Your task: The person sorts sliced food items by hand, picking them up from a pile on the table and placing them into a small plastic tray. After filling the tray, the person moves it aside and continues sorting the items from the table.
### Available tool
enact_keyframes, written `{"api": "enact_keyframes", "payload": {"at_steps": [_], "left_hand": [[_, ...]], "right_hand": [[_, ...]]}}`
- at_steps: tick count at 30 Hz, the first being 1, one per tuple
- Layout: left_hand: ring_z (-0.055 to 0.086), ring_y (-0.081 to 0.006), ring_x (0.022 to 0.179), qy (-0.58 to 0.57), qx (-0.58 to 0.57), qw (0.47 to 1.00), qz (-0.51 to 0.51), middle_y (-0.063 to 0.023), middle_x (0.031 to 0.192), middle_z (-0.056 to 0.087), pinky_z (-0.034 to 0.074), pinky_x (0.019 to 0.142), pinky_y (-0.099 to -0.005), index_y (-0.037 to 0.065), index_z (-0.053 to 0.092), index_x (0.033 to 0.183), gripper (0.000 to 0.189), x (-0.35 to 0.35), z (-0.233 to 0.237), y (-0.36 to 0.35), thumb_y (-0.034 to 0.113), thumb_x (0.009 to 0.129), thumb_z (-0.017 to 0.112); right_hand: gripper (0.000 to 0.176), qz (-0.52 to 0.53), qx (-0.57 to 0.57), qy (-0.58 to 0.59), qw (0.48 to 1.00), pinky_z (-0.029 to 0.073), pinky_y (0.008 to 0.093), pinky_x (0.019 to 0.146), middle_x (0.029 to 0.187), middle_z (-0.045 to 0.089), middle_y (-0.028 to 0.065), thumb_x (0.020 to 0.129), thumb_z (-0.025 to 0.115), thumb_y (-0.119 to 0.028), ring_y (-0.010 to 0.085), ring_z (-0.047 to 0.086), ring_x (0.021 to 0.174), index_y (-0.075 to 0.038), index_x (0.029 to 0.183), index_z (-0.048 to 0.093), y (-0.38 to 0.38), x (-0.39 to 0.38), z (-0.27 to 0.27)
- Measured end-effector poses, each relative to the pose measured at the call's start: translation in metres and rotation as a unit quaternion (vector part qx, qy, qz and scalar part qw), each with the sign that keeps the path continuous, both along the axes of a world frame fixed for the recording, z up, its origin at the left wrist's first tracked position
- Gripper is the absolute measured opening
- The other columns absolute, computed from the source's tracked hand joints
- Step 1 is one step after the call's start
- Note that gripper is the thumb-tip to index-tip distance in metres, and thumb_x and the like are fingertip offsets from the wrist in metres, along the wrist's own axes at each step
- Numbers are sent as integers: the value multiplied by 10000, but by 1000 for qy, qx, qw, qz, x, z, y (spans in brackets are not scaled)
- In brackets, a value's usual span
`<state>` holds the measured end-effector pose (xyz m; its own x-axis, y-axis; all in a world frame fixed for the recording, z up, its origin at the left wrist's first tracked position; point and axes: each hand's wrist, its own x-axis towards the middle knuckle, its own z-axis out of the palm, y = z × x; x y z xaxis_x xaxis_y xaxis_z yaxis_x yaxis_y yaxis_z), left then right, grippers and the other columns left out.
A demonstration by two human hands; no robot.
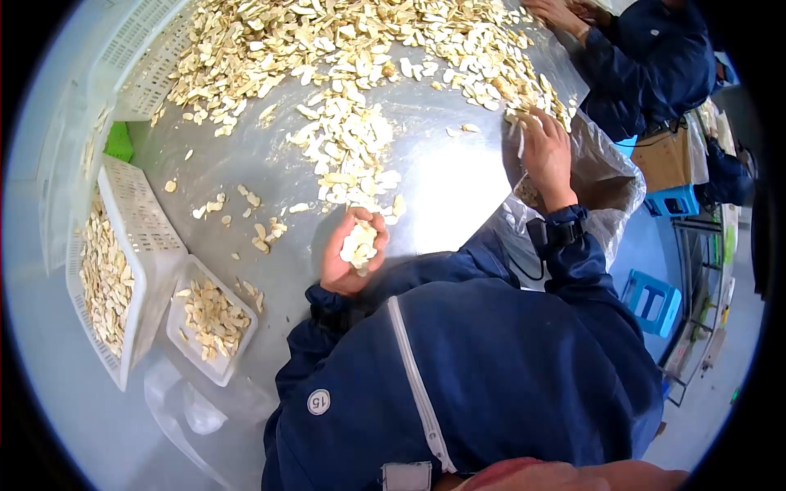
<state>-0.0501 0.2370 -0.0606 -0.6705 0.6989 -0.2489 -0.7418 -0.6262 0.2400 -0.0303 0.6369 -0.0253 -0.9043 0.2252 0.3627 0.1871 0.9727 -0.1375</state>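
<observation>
My left hand (pixel 347 255) is cupped, palm up, around a small heap of pale dried slices (pixel 359 245). Just beyond it, a narrow trail of the same slices (pixel 348 135) stretches out from the big pile (pixel 327 41) on the metal table (pixel 270 172). Over the table's right edge reaches my right hand (pixel 547 155), fingers extended and slightly bent. Its fingertips touch slices at the right end of the pile, and a pale slice seems to lie by the thumb. Below this hand hangs an open clear plastic bag (pixel 616 184).
At left stand a white perforated crate (pixel 139 217) of slices and a small white tray (pixel 237 344) with more. A few loose slices (pixel 262 237) lie scattered nearby. A co-worker's hands (pixel 565 15) are at the pile, top right. A blue stool (pixel 653 303) stands at right.
</observation>
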Motion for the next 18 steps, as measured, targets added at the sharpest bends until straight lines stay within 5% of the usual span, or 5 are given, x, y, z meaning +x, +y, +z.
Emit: {"api": "enact_keyframes", "payload": {"at_steps": [3,7,10,16,18], "left_hand": [[626,-234,919,3,24,1000,-10,-143,1117,622,538,559,-299,82,588,1186,286,-1,-6,-3,336,1113,479],[558,-223,902,6,5,1000,4,-149,1115,590,481,497,-253,73,568,1201,271,1,-4,-2,305,1119,453],[560,-217,900,9,10,1000,6,-147,1123,587,483,497,-253,77,568,1201,268,0,-3,-2,307,1119,457],[564,-207,892,18,-6,1000,0,-133,1118,583,493,519,-259,84,570,1193,273,0,-3,-4,325,1121,464],[565,-206,890,19,-9,1000,2,-131,1116,582,496,524,-262,82,573,1188,282,0,-4,-3,331,1124,457]], "right_hand": [[445,69,-39,-3,997,423,484,1134,1517,553,113,970,680,-270,362,514,1386,-221,1411,642,-21,-35,1],[539,179,-7,-8,984,412,472,1166,1528,539,108,1004,672,-394,365,497,1399,-274,1514,543,-63,-101,2],[511,278,-85,-15,957,400,485,1177,1532,535,125,1021,637,-442,366,485,1418,-298,1503,551,-96,-148,-3],[498,249,5,-58,967,379,520,1176,1533,540,124,1034,586,-498,368,461,1442,-293,1487,570,-128,-186,-26],[427,330,-54,-96,937,408,461,1162,1532,546,144,1013,651,-395,378,507,1403,-250,1415,646,-114,-170,-14]]}}
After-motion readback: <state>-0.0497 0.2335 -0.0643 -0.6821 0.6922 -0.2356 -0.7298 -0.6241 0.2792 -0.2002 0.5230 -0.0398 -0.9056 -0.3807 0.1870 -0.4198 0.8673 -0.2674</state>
